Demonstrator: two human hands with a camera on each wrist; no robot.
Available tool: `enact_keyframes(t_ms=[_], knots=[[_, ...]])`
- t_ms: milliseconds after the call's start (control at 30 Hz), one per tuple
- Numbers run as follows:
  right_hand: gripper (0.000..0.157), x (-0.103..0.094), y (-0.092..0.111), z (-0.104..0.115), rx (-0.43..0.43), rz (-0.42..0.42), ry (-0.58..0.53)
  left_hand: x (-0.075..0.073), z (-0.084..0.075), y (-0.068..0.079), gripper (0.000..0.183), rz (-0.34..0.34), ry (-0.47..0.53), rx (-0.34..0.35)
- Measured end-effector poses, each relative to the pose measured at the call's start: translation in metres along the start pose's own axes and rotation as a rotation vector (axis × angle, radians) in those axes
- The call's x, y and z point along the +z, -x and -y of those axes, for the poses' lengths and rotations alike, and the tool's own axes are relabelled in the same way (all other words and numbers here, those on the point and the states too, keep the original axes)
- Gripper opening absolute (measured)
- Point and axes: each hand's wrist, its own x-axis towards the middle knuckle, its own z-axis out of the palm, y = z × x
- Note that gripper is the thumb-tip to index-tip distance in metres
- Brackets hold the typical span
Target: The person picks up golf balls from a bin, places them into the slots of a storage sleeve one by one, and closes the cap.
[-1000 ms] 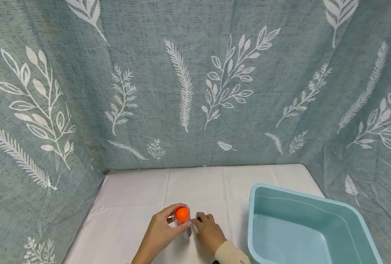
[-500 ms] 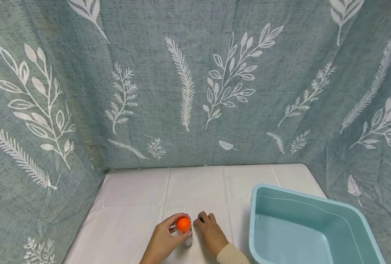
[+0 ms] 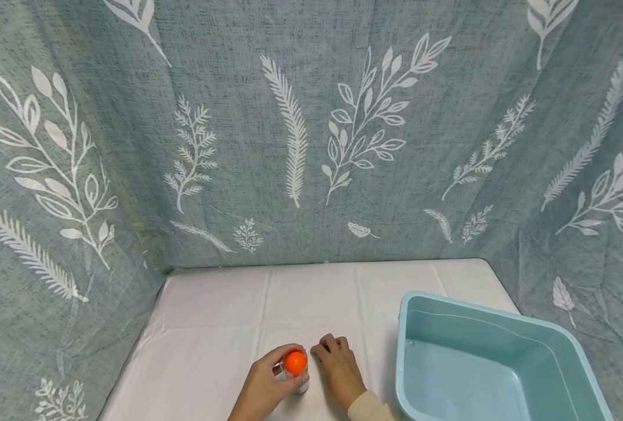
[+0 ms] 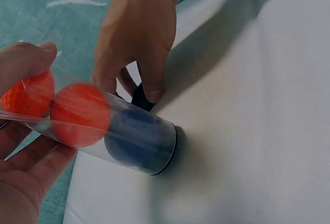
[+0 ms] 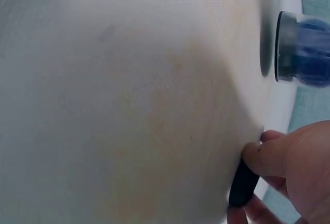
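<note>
My left hand (image 3: 264,380) grips a clear plastic tube (image 4: 98,149) around its upper part. Inside are two orange balls (image 4: 81,115) and, at the bottom end, a dark blue ball (image 4: 135,137). In the right wrist view the tube's dark-rimmed base (image 5: 284,47) appears slightly apart from the cloth. Just right of the tube, my right hand (image 3: 340,368) is low at the table, its thumb and fingers pinching a black, lid-like disc (image 5: 243,184) held on edge. Part of the disc is hidden by the fingers.
A light blue plastic tub (image 3: 458,365) stands on the right side of the table. White cloth (image 3: 211,316) covers the tabletop. Green-grey curtains with white leaf prints (image 3: 237,146) enclose the back and both sides.
My left hand has brought the tube nearer to me and slightly right. The right hand has shifted a little right and away from the tube, still holding the black disc.
</note>
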Motion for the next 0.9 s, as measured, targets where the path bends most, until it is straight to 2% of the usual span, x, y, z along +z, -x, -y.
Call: enact_keyframes(t_ms=[100,300,367,533,700,767,900], knots=[[0.033,-0.003,0.001,-0.003,0.022,0.024,-0.058,0.002,0.000,0.000,0.046,0.004,0.007,0.004],[0.029,-0.020,-0.003,0.000,0.198,0.035,-0.278,0.006,0.003,0.000,0.044,0.001,-0.013,0.024],[0.029,-0.028,-0.005,0.002,0.231,0.018,-0.355,0.007,0.005,-0.001,0.044,-0.003,-0.023,0.036],[0.028,-0.046,-0.010,0.009,0.225,-0.018,-0.554,0.009,0.007,-0.002,0.045,-0.006,-0.031,0.074],[0.026,-0.062,-0.014,0.016,0.214,-0.034,-0.771,0.012,0.007,-0.002,0.044,-0.004,-0.037,0.062],[0.025,-0.075,-0.016,0.022,0.221,-0.047,-0.870,0.012,0.006,-0.001,0.044,0.000,-0.040,0.060],[0.024,-0.078,-0.015,0.024,0.241,-0.054,-0.992,0.013,0.007,0.000,0.047,0.017,-0.038,0.073]])
